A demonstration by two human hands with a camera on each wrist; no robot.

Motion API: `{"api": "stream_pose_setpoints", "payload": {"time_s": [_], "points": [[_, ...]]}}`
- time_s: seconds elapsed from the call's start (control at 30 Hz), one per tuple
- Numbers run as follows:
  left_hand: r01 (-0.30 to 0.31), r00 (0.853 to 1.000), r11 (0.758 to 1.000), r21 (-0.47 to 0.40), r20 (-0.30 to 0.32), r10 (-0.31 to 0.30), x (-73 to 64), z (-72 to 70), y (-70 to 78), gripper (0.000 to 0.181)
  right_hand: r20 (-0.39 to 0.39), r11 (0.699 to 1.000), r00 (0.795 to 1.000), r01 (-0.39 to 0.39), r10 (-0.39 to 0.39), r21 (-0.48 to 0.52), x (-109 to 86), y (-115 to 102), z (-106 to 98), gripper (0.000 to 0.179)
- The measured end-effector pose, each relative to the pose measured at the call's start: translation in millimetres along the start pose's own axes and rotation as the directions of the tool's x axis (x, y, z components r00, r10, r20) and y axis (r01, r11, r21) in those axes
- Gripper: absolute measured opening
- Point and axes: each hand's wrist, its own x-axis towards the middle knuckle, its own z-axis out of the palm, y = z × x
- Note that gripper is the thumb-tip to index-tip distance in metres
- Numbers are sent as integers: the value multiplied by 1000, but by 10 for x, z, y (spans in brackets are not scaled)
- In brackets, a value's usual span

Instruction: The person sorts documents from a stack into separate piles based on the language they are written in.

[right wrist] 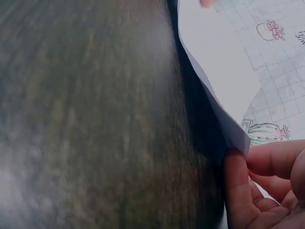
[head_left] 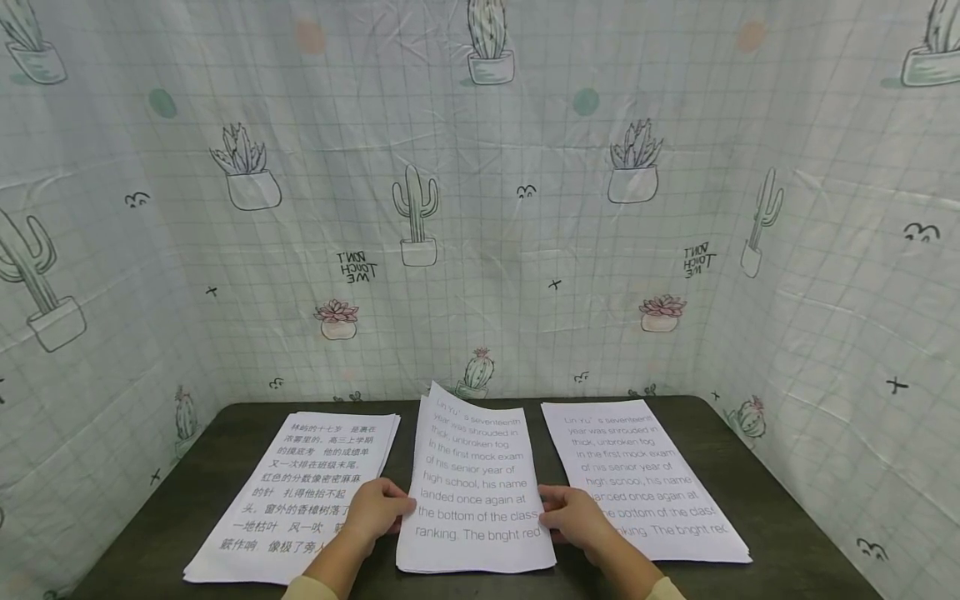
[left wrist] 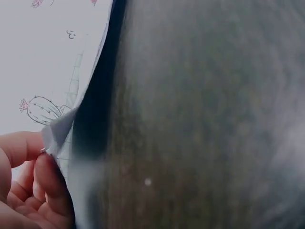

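Several sheets of paper (head_left: 472, 492) printed with large English text are held tilted up over the dark table, between both hands. My left hand (head_left: 377, 510) pinches their left edge between thumb and fingers. At the right edge, my right hand (head_left: 576, 518) pinches the paper the same way. The left wrist view shows the thumb and fingertips (left wrist: 47, 176) on a bent paper edge; the right wrist view shows the fingers (right wrist: 237, 176) gripping the opposite edge. The sheets' lower edge is close to the table; whether it touches I cannot tell.
To the left lies a stack of paper (head_left: 300, 492) with Chinese text, partly behind the left forearm. A stack with English text (head_left: 637, 475) lies to the right, partly behind the right hand. The dark table (head_left: 150, 533) is enclosed by a cactus-print cloth (head_left: 480, 300).
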Motion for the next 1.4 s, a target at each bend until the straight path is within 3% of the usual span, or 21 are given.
{"api": "stream_pose_setpoints", "payload": {"time_s": [0.13, 0.23, 0.4, 0.53, 0.63, 0.93, 1.07, 1.4], "points": [[-16, 1000, 1000, 22, -22, 16, -8, 2, 26, 11, 0, 1000, 1000, -3, 3, 4, -1, 0, 10, 51], [-5, 1000, 1000, -5, -1, 5, -5, 1, 35, 14, 0, 1000, 1000, -7, 7, 14, -3, 1, 14, 51], [23, 991, 995, -96, 131, -10, 15, -25, -2, 39, 3, 999, 1000, -4, 4, 32, -7, 3, 9, 51], [50, 969, 980, -191, 248, -1, 32, -67, -80, 54, 1, 999, 1000, -11, 11, 32, -12, 7, 6, 50], [62, 955, 962, -266, 294, 19, 35, -87, -129, 56, -10, 1000, 1000, -11, 11, 20, -8, 2, -3, 49], [65, 948, 917, -393, 310, 65, 2, -127, -87, 58, -40, 1000, 999, 10, -9, 17, -12, -71, -55, 48], [73, 946, 904, -420, 316, 70, 8, -106, -72, 60, -25, 997, 999, 23, -21, 71, -33, -96, -89, 50], [71, 942, 894, -442, 324, 85, 29, 63, 112, 63, -13, 983, 1000, 22, -20, 180, -86, -35, -345, 54]]}}
